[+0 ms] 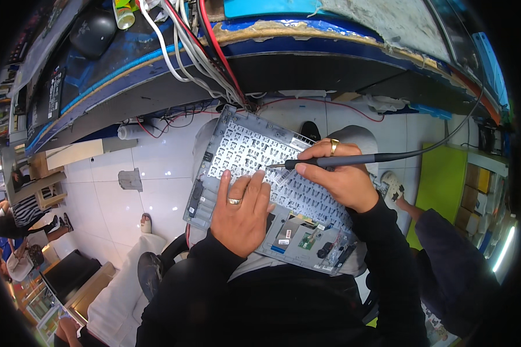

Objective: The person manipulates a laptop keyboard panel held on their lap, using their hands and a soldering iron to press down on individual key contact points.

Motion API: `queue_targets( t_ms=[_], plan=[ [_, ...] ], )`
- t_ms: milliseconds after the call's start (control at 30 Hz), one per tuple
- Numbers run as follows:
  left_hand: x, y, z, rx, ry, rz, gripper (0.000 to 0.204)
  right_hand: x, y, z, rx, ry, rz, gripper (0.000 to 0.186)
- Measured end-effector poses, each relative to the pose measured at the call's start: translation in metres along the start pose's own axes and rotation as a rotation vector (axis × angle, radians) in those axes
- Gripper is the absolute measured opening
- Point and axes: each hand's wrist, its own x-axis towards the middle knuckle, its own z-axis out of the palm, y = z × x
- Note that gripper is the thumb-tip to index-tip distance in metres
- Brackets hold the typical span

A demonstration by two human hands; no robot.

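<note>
A grey laptop top case (pixel 264 122) lies across my lap with its inner side up. The silvery metal back of its keyboard (pixel 312 199) is covered in rows of small dark marks. My right hand (pixel 346 180) grips a black soldering iron (pixel 359 159) like a pen, its thin metal tip at the plate's middle. On the plate's near left part rests my left hand (pixel 240 217), fingers stretched out, fingertips just left of the tip. Below the plate, a small green circuit board (pixel 308 240) sits in the case. Each hand wears a ring.
The iron's cord (pixel 446 139) runs up to the right. White and red cables (pixel 182 52) hang over the edge of a cluttered workbench (pixel 353 40) ahead. A yellow-green cabinet (pixel 434 179) stands at right, near another person's leg and shoe (pixel 392 188). Other people sit at left.
</note>
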Motion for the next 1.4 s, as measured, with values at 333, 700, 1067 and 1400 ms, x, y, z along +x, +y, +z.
queue_targets(
  t_ms=[333, 700, 1067, 1400],
  plan=[
    [0.0008, -0.0008, 0.0003, 0.015, 0.009, 0.010, 0.035, 0.0008, -0.0017, 0.0031, -0.006, 0.000, 0.012, 0.023],
    [0.0006, -0.0015, 0.0016, 0.016, 0.003, 0.017, 0.034, 0.0016, 0.0002, 0.0033, -0.047, -0.007, 0.000, 0.023],
    [0.0012, -0.0012, 0.0019, 0.024, 0.000, 0.023, 0.035, 0.0029, -0.0045, 0.0027, -0.020, -0.022, 0.060, 0.023],
    [0.0015, -0.0013, 0.0021, 0.020, 0.000, 0.025, 0.034, 0.0030, -0.0034, 0.0033, -0.023, 0.000, 0.044, 0.024]
  ],
)
